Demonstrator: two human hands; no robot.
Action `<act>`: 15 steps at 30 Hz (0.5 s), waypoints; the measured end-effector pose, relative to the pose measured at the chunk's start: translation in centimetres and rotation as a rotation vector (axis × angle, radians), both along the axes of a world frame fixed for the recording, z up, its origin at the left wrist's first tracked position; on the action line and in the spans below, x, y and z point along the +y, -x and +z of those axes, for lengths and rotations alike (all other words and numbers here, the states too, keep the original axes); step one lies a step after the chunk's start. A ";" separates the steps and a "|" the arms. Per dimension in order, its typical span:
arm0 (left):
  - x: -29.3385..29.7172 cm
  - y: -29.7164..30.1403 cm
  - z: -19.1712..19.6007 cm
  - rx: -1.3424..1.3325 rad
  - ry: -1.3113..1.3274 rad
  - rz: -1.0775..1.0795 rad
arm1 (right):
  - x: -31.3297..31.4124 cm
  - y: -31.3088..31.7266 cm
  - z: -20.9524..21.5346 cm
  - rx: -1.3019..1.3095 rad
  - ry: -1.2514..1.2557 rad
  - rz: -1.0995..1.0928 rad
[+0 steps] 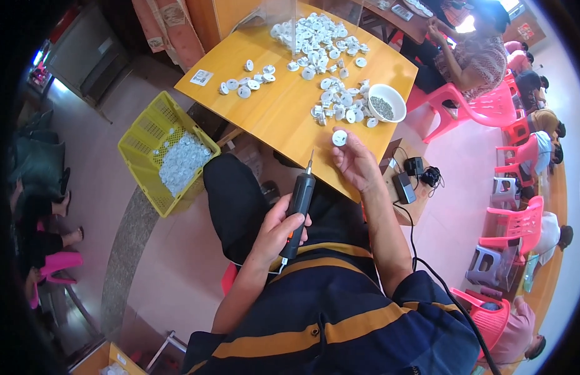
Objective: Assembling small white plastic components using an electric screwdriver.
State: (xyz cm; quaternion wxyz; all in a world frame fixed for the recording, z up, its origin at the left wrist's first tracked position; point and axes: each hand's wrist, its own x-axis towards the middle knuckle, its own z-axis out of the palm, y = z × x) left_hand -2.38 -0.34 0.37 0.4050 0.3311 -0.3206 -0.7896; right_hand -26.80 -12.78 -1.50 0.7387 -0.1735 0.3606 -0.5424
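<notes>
My left hand (278, 228) grips a black electric screwdriver (299, 205), its thin bit pointing up toward the table edge. My right hand (354, 161) holds a small round white plastic part (339, 137) at the near edge of the yellow wooden table (283, 119). Many more white round parts (315, 44) lie heaped and scattered across the table. A white bowl (386, 102) with small dark screws stands just beyond my right hand.
A yellow plastic crate (146, 134) with white parts sits on the floor to my left. A power adapter and cable (405, 186) lie on a low stool at my right. Another person (471, 53) sits at the table's far right, among several pink plastic chairs (511, 225).
</notes>
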 end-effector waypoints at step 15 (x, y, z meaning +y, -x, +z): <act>0.1 -0.1 0.2 -0.035 0.049 0.009 | 0.3 -2.6 -0.1 0.302 0.104 0.061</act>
